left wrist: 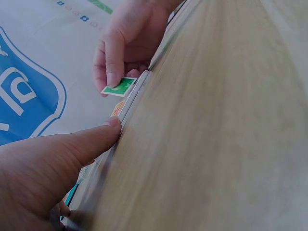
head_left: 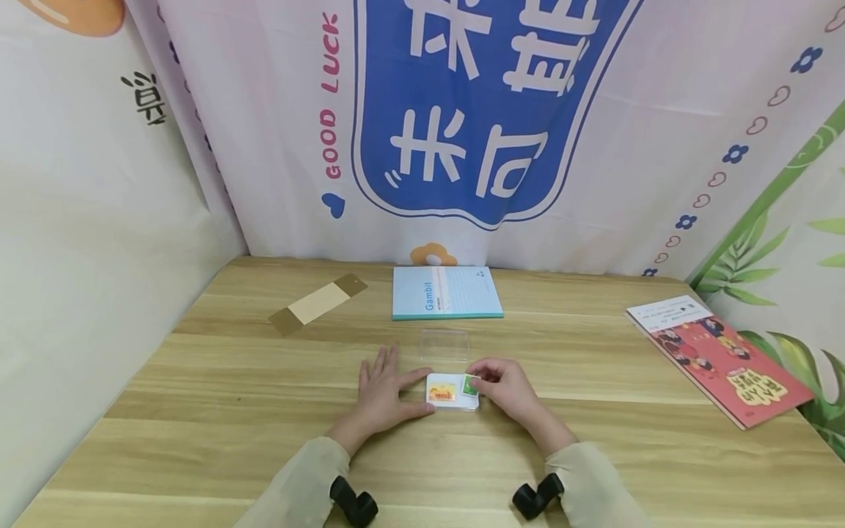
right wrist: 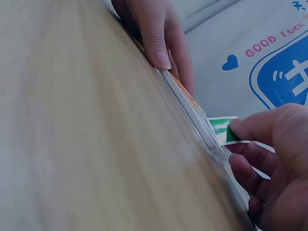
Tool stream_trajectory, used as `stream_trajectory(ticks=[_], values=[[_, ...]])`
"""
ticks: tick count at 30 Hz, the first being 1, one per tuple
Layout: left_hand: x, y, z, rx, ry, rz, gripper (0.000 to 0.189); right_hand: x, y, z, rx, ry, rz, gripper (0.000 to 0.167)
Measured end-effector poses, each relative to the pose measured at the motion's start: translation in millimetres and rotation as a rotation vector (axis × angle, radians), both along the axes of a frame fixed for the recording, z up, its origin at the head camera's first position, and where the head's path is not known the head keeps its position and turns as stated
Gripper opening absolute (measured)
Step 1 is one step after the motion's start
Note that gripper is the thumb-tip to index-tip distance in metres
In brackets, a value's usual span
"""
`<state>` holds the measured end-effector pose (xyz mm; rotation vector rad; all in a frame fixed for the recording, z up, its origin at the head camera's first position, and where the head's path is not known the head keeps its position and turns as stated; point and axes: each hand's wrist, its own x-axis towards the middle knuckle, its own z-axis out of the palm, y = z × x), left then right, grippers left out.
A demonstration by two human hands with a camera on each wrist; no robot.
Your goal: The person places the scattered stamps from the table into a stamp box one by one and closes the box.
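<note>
A small stack of white cards (head_left: 452, 403) lies on the table, with an orange-and-yellow picture (head_left: 441, 392) on the left of its top. My left hand (head_left: 383, 389) rests beside it with fingers spread, thumb and index fingertip touching its left corners. Over the stack's right end, my right hand (head_left: 505, 385) pinches a small green stamp-like card (right wrist: 221, 130) with a white border between thumb and fingers. In the left wrist view this green card (left wrist: 119, 87) is tilted above the stack's edge. Clear plastic shows along the stack's lower side in the right wrist view.
A clear plastic lid (head_left: 444, 345) lies just behind the stack. Farther back is a light-blue notebook (head_left: 447, 293), with a brown-and-beige strip (head_left: 319, 303) to its left. A red booklet (head_left: 722, 359) lies at the right edge of the wooden table (head_left: 251, 433).
</note>
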<state>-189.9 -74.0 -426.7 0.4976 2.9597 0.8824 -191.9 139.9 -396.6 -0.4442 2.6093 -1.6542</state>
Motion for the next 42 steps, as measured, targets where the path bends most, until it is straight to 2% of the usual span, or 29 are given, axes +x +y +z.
stream_trajectory(ticks=[8, 13, 16, 25, 35, 38, 42], values=[[-0.9, 1.4, -1.0, -0.004, 0.015, -0.006, 0.059, -11.2, 6.6, -30.7, 0.079, 0.052, 0.019, 0.009], [-1.0, 3.1, 0.0, -0.003, 0.016, -0.010, 0.060, -12.3, 9.4, -36.9, 0.128, 0.127, 0.028, 0.011], [-1.0, 3.6, 0.8, -0.004, 0.017, -0.012, 0.060, -12.3, 9.8, -37.3, 0.152, 0.147, 0.026, 0.011], [-1.5, 3.0, 0.2, -0.011, 0.023, -0.013, 0.060, -11.7, 8.9, -36.1, 0.178, 0.136, 0.012, 0.011], [-3.5, -3.6, 1.7, 0.036, -0.008, -0.019, 0.070, -13.8, 12.7, -33.6, 0.045, 0.058, -0.026, 0.011], [-7.1, -8.8, 3.8, 0.066, -0.006, 0.002, 0.069, -18.3, 18.2, -28.9, 0.017, 0.054, -0.043, 0.015], [-15.9, -15.4, 6.9, 0.087, 0.023, 0.074, 0.063, -29.5, 25.3, -22.5, 0.066, 0.058, -0.073, 0.024]])
